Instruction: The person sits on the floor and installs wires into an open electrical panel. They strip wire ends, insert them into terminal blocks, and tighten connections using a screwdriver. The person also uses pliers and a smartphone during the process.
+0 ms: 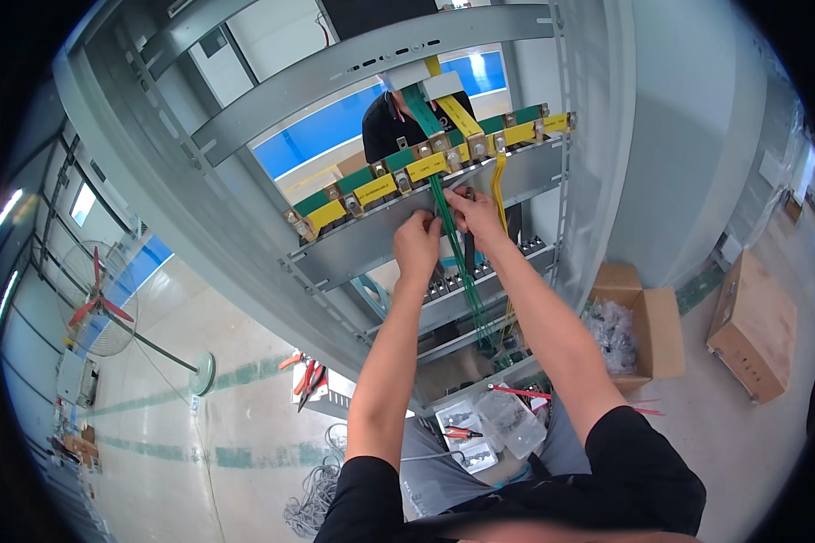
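In the open metal cabinet, a bundle of thin green wires (460,249) hangs down from the green and yellow busbars (409,172). My left hand (417,242) is closed in a pinch at the left side of this bundle; what its fingertips hold is hidden. On the bundle's other side, my right hand (480,220) is closed around a slim dark-handled tool (469,252), whose working end I cannot make out. Just beyond the right fingers, a yellow wire (498,185) drops from the bars. Bolts and metal clamps line the busbars above both hands.
Cabinet rails (335,81) cross above and below. Between my legs stand plastic boxes (513,423) of small parts and orange-handled pliers (463,433). A carton (641,328) with plastic bags sits right; grey cable (317,493) and a fan (101,299) are left. A person (385,127) is behind the cabinet.
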Motion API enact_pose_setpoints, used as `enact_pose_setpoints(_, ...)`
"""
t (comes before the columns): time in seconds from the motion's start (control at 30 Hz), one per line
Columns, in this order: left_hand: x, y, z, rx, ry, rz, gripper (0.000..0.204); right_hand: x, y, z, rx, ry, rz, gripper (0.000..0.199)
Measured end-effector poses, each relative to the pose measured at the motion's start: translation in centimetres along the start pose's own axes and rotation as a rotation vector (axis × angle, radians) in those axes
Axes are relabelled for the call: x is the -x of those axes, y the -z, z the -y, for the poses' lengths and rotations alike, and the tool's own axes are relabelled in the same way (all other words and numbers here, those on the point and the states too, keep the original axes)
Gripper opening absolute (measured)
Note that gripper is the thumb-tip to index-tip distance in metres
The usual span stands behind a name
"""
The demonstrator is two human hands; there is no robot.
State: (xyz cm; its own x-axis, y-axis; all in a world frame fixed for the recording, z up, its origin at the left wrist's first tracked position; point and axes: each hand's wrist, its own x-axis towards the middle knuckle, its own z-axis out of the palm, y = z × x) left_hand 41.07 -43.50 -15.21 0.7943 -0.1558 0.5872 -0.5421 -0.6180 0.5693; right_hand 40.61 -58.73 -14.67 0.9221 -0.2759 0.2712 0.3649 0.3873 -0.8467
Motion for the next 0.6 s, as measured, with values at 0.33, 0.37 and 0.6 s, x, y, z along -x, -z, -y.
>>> enact_pose_setpoints(0.33, -0.4, 4.0, -2.5, -0.439, -0.394, -0.3, 0.013, 1.3, 1.8, 2.0, 0.319, 0.151, -0.03, 0.027)
enact_pose_setpoints(0.37, -0.6, 4.7, -2.5, -0.481, -0.424, -0.28, 0.013, 1.6, 2.8, 2.6, 0.422, 0.17, -0.108, 0.027)
enact_pose_setpoints(0.6, -0.7, 6.4, -2.2, -0.419, -0.521, -0.246, 0.016, -1.1, 9.2, 8.8, 0.731, 0.422, 0.022, 0.023)
